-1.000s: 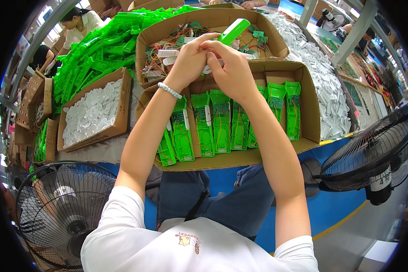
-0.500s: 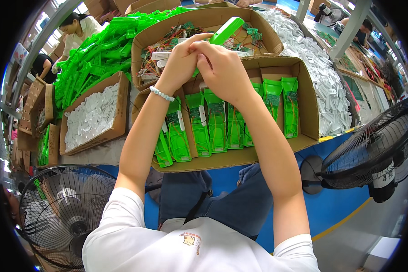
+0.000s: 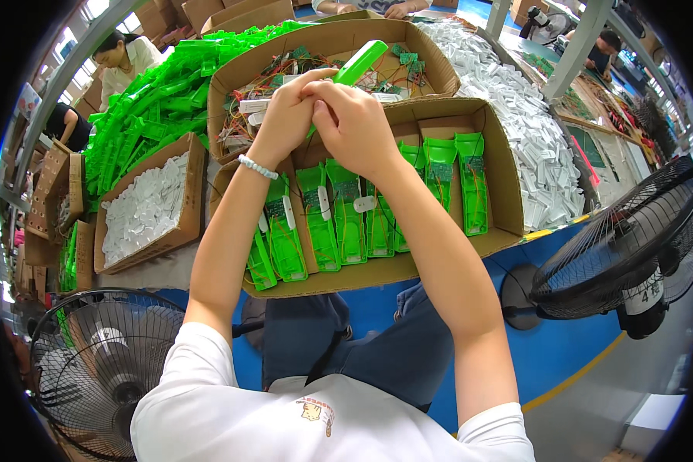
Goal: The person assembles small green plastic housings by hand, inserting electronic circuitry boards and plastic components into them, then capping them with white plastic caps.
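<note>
Above the front cardboard box, my left hand (image 3: 286, 112) and my right hand (image 3: 352, 127) are closed together around a green plastic casing (image 3: 362, 63). Its far end sticks out beyond my fingers, tilted up to the right; the rest is mostly hidden by my hands. Below them, the front cardboard box (image 3: 502, 181) holds a row of open green casings (image 3: 473, 185) with circuit boards and thin wires inside. A small white rounded piece (image 3: 364, 203) with dark spots shows over the middle casings; whether it rests there or hangs, I cannot tell.
Behind lies a cardboard box (image 3: 227, 81) of wired circuit boards. Green casings are heaped (image 3: 150, 108) at the left, white parts (image 3: 543, 154) at the right. A smaller box (image 3: 189, 204) holds white pieces. Fans (image 3: 119, 362) (image 3: 616, 239) flank me; other people sit farther off.
A small white piece now shows over the casings below my hands, where none showed before. Both hands keep their hold on the green casing. The whole view has shifted slightly.
</note>
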`<action>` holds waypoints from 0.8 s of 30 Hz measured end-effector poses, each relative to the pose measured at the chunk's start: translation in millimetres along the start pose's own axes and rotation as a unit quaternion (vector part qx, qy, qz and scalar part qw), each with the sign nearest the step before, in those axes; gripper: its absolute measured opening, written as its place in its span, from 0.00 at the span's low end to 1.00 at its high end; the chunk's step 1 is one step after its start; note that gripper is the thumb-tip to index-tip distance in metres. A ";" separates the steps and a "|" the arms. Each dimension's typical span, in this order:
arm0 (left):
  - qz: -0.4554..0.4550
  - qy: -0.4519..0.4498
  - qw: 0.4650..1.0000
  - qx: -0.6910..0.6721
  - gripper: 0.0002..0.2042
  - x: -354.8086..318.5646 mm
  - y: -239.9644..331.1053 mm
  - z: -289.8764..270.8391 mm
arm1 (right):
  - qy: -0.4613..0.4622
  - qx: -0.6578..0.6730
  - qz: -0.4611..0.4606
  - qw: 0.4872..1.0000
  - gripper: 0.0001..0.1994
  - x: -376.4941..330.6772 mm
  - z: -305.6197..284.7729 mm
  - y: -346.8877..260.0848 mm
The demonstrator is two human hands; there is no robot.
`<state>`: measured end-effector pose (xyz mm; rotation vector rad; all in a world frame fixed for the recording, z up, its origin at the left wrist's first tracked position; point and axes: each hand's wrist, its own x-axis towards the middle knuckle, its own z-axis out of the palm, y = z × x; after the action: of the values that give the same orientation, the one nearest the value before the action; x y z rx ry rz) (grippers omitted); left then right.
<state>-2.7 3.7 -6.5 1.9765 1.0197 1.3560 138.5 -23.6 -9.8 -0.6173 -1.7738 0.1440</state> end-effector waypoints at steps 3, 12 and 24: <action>-0.035 0.000 0.997 -0.062 0.18 -1.1 -3.5 -0.1 | -0.016 0.038 0.030 0.999 0.10 -1.7 0.7 0.3; -0.097 0.033 0.962 -0.253 0.16 4.7 -1.1 -4.4 | 0.069 0.081 0.085 0.991 0.09 -6.0 9.2 4.9; -0.114 0.080 0.818 -0.558 0.18 10.2 -23.8 -18.5 | -0.037 -0.140 0.149 0.978 0.07 17.6 10.5 32.8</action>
<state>-24.7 25.9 -12.8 0.8332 0.3027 1.4739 136.6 15.0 -11.1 -1.0952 -1.7788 0.1249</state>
